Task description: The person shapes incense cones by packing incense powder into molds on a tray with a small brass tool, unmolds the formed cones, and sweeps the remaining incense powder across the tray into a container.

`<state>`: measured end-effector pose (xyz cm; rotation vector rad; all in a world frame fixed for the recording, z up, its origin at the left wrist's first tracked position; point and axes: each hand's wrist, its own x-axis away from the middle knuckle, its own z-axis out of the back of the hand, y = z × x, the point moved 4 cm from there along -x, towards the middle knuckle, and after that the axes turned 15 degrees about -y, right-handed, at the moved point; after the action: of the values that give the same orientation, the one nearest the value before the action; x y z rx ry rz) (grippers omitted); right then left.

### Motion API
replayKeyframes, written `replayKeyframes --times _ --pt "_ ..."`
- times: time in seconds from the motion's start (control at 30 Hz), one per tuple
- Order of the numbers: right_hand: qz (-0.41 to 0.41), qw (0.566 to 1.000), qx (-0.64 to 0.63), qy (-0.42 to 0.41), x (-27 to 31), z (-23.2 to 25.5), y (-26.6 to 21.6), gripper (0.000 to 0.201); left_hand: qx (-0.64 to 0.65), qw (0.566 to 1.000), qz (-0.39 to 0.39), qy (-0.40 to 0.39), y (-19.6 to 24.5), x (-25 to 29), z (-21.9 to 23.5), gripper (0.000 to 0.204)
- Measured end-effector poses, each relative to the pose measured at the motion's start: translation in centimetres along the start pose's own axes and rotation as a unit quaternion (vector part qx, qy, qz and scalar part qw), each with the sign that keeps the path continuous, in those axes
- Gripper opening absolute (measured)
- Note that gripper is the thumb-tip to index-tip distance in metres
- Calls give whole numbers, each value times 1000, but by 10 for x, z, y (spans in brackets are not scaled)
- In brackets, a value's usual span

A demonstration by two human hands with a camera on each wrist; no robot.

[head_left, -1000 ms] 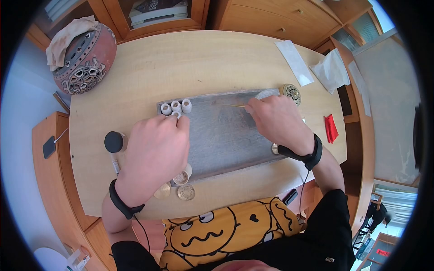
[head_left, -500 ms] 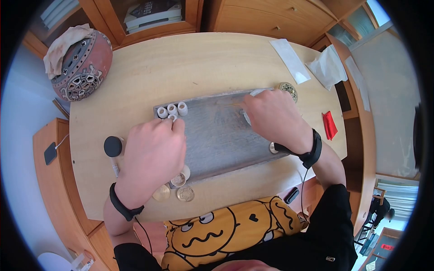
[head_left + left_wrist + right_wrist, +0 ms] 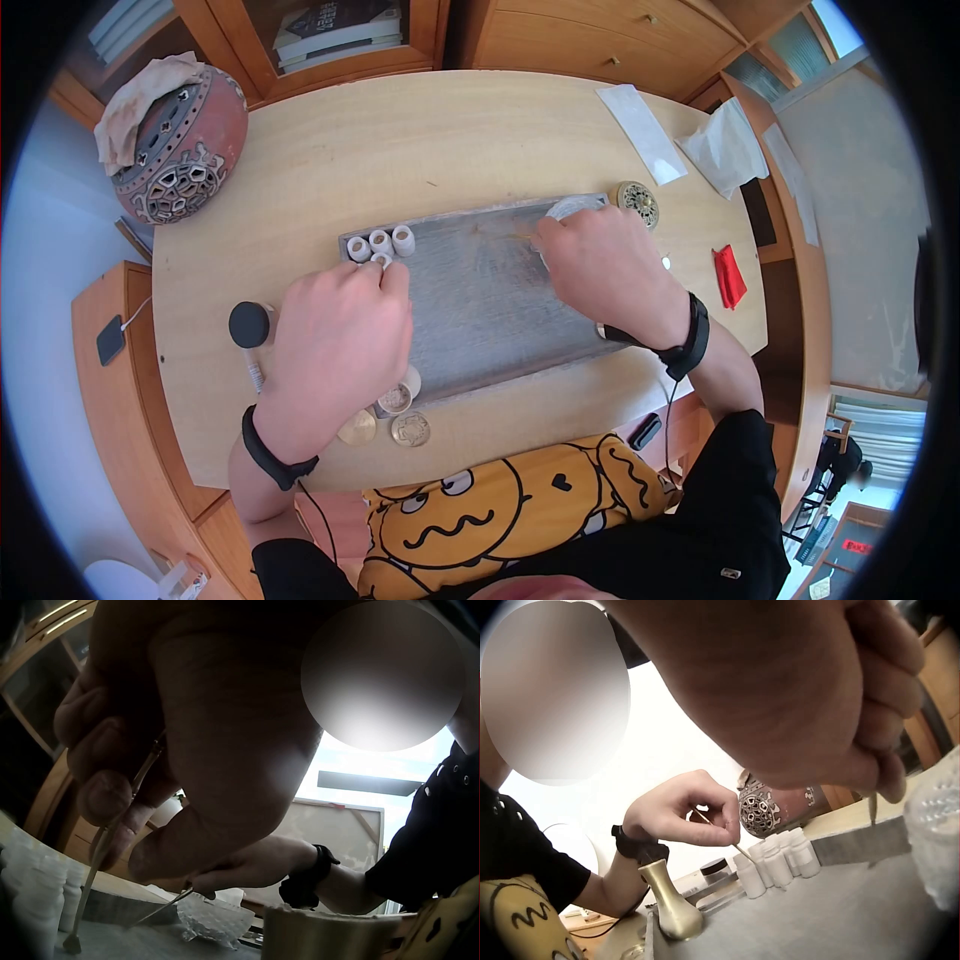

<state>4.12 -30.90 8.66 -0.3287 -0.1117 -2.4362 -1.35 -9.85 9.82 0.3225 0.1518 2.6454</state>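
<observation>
My left hand [image 3: 345, 330], over the left end of a grey wooden tray [image 3: 490, 330], pinches a slim brass spatula [image 3: 96, 862]. Its small flat tip is down at the tray floor, beside several white plastic bottles [image 3: 403, 240]. My right hand [image 3: 612, 265] is over the tray's right part and pinches a thin, golden pointed tool [image 3: 161, 907], slanting down to the tray. Crumpled bubble wrap [image 3: 214, 919] lies by the right fingers. In the head view the left hand covers its spatula.
A brass vase [image 3: 673, 904] stands at the tray's near right. An open tub of powder [image 3: 396, 398] and a brass disc [image 3: 410, 430] sit at the near left corner. Around them are a black-lidded jar [image 3: 251, 324], an openwork brass lid [image 3: 637, 203], a red pouch [image 3: 730, 278] and a patterned pot [image 3: 190, 150].
The right hand has shifted slightly with its tool, first away from me, then a little back. The left hand has stayed by the bottles. The head view has turned slightly.
</observation>
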Motion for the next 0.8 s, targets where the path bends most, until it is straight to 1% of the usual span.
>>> replayKeyframes --times 0.03,0.07,0.13,0.27,0.33,0.47,0.53,0.57,0.63,0.77,0.8 --pt "-18 1000 -3 -11 1 0 2 4 -14 1000 -9 8 1 0 1 10" --pt "-20 1000 -3 -11 0 0 2 4 -15 1000 -10 8 2 -1 2 10" --pt "21 999 -12 -22 -4 -3 -4 4 -19 1000 -9 8 2 -1 2 10" --pt "28 998 -48 -8 -12 -4 -8 6 -15 1000 -9 14 3 0 2 10" --pt "-12 999 -49 -18 -15 -3 0 8 -10 1000 -10 14 2 1 2 10" --pt "-33 999 -30 -24 -8 7 5 10 -15 1000 -13 21 1 1 2 9" --pt "-44 998 -16 -30 -7 7 7 11 8 1000 5 -11 -2 0 -2 14" --pt "-45 998 -16 -29 -8 4 8 11 8 1000 4 -11 -1 0 -1 14" --pt "31 999 -8 -20 -12 -4 2 10 -16 1000 -13 13 2 -1 2 10" --pt "36 999 -27 -16 -15 -1 -2 9 -11 1000 -12 15 2 0 2 11" --pt "18 999 -26 -27 -13 2 -1 9 -11 1000 -12 15 2 1 2 11"
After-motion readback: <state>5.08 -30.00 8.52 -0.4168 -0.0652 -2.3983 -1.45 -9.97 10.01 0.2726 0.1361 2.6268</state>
